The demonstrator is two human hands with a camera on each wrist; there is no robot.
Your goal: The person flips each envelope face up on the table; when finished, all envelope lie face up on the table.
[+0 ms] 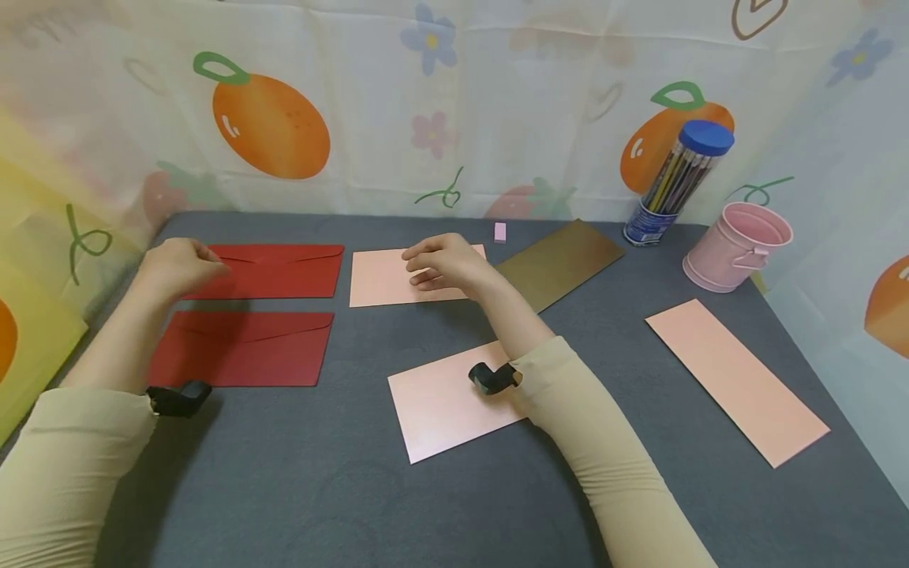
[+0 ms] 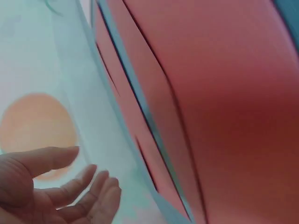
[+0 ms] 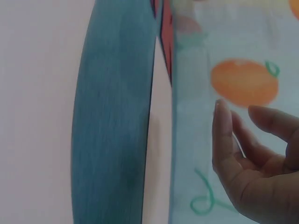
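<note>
My left hand [image 1: 179, 270] hovers over the left end of the upper red envelope [image 1: 284, 274]. In the left wrist view its thumb and loosely bent fingers [image 2: 77, 193] are apart, with nothing between them. A second red envelope [image 1: 263, 351] lies just in front of the first. My right hand [image 1: 454, 264] is above a pale pink rectangle [image 1: 379, 280], partly covering it from the head camera. Seen from the right wrist, the fingers [image 3: 225, 144] curve loosely toward the thumb and hold nothing. Under the right wrist lies another pale pink rectangle [image 1: 440, 406].
Beside the right hand a gold-brown rectangle [image 1: 561, 264] lies slantwise, with a small pink block [image 1: 500, 232] behind it. At the back right stand a blue-lidded tube of pencils [image 1: 671, 185] and a pink bucket [image 1: 727, 248]. Another pale pink rectangle [image 1: 738, 383] lies at the right.
</note>
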